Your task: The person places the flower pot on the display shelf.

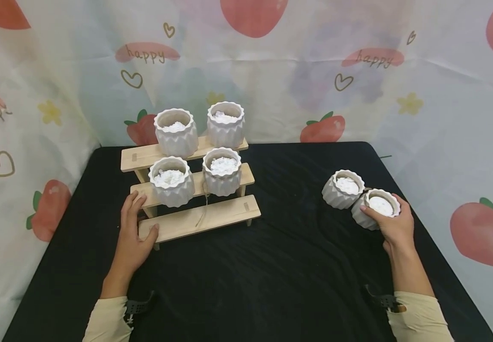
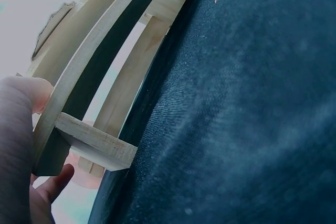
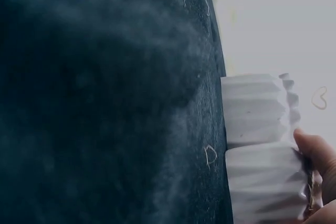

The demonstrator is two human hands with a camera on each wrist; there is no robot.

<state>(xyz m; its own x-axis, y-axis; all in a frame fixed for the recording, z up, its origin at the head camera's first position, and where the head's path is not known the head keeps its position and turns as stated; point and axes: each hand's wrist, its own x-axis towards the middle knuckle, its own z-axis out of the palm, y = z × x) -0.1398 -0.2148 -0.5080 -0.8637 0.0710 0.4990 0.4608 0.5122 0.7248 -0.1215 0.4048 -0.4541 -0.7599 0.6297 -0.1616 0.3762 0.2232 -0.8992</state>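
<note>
At the left stands a three-step wooden stand (image 1: 212, 217). My left hand (image 1: 131, 242) grips its left end; in the left wrist view the thumb (image 2: 37, 93) lies over the lowest board and a finger shows beneath it. Two scalloped white pots with white filling, the left (image 1: 177, 143) and right (image 1: 227, 133), sit on the top step. Another pair, a left pot (image 1: 173, 194) and a right pot (image 1: 222, 185), occupies the middle step. Far to the right, my right hand (image 1: 397, 227) holds a similar white pot (image 1: 361, 219) by its rim, beside a second one (image 1: 334, 196).
A black cloth (image 1: 272, 275) covers the table. Behind and at both sides hangs a pale curtain (image 1: 280, 85) printed with fruit and hearts. Twine (image 1: 206, 199) trails from the right middle-step pot onto the lowest board.
</note>
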